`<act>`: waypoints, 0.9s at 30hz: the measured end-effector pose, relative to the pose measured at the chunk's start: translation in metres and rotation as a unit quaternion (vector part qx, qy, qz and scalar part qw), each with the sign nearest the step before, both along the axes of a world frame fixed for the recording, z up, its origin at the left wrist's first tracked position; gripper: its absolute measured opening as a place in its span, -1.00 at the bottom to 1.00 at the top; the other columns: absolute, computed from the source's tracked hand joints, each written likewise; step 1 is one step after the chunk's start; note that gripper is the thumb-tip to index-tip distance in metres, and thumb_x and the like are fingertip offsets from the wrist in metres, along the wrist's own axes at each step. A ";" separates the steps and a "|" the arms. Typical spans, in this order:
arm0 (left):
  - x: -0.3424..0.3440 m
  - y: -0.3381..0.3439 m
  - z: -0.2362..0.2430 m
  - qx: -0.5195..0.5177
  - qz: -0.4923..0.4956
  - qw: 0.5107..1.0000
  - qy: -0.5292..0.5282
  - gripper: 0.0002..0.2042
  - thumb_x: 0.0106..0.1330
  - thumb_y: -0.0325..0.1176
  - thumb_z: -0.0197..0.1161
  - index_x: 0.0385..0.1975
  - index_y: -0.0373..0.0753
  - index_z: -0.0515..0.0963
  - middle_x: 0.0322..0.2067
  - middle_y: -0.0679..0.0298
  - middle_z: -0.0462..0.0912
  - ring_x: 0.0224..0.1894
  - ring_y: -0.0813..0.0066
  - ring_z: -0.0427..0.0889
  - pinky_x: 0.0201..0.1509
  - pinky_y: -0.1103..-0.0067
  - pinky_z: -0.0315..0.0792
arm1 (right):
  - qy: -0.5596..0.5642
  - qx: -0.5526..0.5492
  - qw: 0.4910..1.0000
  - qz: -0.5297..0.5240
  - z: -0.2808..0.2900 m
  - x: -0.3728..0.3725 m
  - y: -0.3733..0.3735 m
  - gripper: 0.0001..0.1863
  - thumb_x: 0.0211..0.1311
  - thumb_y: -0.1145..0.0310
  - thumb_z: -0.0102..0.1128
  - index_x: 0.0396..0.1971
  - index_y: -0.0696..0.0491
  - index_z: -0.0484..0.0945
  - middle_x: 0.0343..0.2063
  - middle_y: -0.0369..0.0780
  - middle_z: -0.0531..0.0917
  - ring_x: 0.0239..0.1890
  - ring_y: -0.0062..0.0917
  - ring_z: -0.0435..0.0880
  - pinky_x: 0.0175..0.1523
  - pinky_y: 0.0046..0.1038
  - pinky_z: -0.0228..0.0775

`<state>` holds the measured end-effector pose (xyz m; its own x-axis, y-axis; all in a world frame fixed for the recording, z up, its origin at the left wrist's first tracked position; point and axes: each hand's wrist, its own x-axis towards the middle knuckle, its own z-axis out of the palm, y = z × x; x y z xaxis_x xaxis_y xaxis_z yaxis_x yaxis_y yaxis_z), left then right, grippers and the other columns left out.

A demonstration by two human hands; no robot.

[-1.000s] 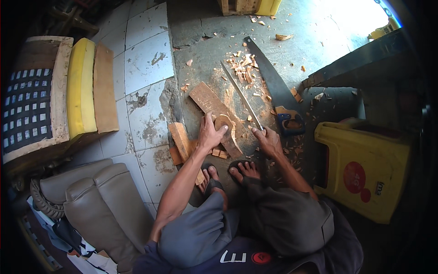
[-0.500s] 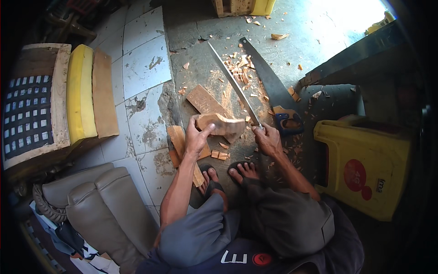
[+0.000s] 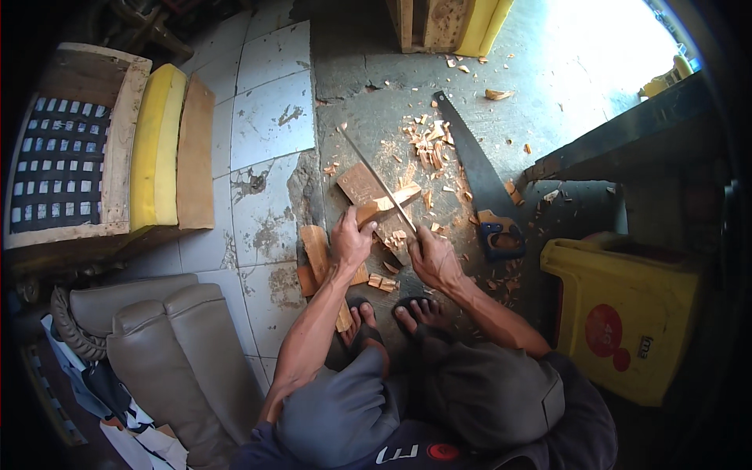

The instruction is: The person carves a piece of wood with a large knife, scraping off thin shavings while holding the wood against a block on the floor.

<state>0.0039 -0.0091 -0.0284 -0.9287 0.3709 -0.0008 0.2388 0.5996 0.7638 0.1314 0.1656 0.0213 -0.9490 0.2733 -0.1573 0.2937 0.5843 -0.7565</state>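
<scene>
My left hand (image 3: 350, 239) grips a small piece of wood (image 3: 389, 201) and holds it upright on a flat wooden board (image 3: 361, 185) on the concrete floor. My right hand (image 3: 433, 256) is closed on the handle of a long thin blade (image 3: 377, 180), whose edge lies across the top of the wood piece and points up and to the left. Wood chips (image 3: 427, 145) lie scattered beyond the board. My bare feet (image 3: 392, 317) rest just below my hands.
A handsaw (image 3: 478, 176) with a blue handle lies right of the chips. More wood slats (image 3: 317, 252) lie left of my left hand. A yellow plastic stool (image 3: 627, 313) stands at right, cushioned seats (image 3: 157, 352) and a yellow foam pad (image 3: 157, 149) at left.
The blade has swung from pointing far up to lying across the wood piece. My left hand turned and lifted the wood piece upright; both hands came closer together.
</scene>
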 end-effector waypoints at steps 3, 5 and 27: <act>-0.004 -0.002 0.011 -0.016 0.000 1.000 -0.010 -0.61 0.16 -0.42 0.46 -0.02 -0.34 0.55 -0.18 -0.09 0.71 -0.12 -0.02 0.73 -0.04 0.30 0.57 | 0.199 -0.028 0.979 -0.019 0.078 -0.018 -0.002 -0.75 0.44 0.35 0.09 0.00 0.16 0.49 -0.47 0.06 0.62 -0.42 0.07 0.65 -0.32 -0.06 0.46; 0.004 0.006 0.012 -0.012 0.003 1.000 -0.019 -0.61 0.16 -0.42 0.46 -0.03 -0.35 0.55 -0.18 -0.10 0.71 -0.13 -0.02 0.73 -0.05 0.30 0.56 | 0.305 -0.053 0.949 -0.059 0.070 -0.006 0.000 -0.79 0.45 0.35 0.06 -0.06 0.14 0.51 -0.50 0.08 0.63 -0.47 0.09 0.65 -0.39 -0.04 0.46; 0.003 0.001 0.022 -0.072 -0.004 0.997 -0.009 -0.68 0.14 -0.46 0.44 -0.15 -0.42 0.56 -0.29 -0.21 0.69 -0.18 -0.22 0.70 -0.14 0.16 0.57 | 0.051 0.011 0.998 0.043 0.045 -0.006 0.008 -0.75 0.47 0.27 0.00 -0.21 0.16 0.53 -0.60 0.13 0.60 -0.49 0.17 0.61 -0.38 0.00 0.47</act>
<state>0.0064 -0.0077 -0.0063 -0.9248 0.3736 -0.0717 0.2314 0.7021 0.6734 0.1257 0.1737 0.0660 -0.9800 0.1918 -0.0537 0.1635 0.6211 -0.7665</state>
